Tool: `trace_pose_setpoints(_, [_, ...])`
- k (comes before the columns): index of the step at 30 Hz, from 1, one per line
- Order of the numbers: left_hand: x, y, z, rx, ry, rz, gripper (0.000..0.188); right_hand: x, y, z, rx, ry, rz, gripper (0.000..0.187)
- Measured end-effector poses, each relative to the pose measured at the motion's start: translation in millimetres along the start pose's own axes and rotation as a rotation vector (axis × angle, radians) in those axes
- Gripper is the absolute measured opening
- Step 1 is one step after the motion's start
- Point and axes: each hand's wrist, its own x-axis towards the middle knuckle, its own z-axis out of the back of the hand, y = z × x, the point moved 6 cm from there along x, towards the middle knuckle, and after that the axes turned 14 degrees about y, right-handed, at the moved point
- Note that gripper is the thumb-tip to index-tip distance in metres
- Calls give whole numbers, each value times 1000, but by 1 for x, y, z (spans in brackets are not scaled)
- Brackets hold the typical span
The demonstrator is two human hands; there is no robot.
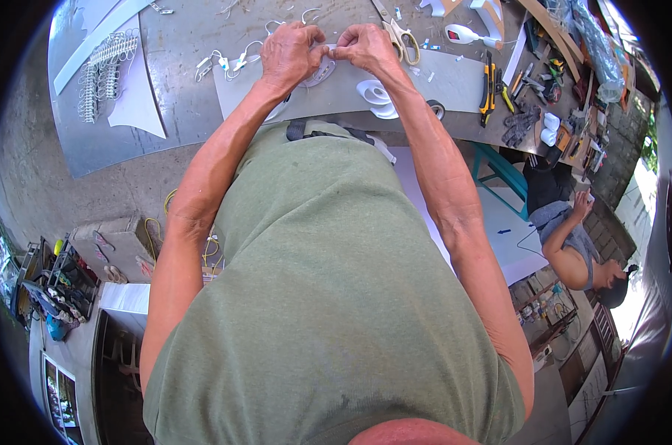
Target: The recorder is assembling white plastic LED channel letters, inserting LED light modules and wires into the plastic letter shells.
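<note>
Modules, white and wired in a string, lay on the table just left of the left hand, whose grip was pinched nearly closed on what seemed a small white piece. The right hand pinched it just as narrowly, with scissors close on its right.

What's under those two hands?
Below the left hand and right hand, a white curved piece peeks out over a grey sheet. Whatever lies directly beneath the palms is covered.
</note>
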Motion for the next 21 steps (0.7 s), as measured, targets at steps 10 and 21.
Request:
trace_pose_setpoints(10, [-23, -24, 65, -262, -19, -99, 25, -2, 5, 0, 11, -12, 19, 31])
trace_pose_setpoints(21, [-236, -178, 242, -982, -647, -1245, 26, 7, -8, 0, 11, -11, 72, 29])
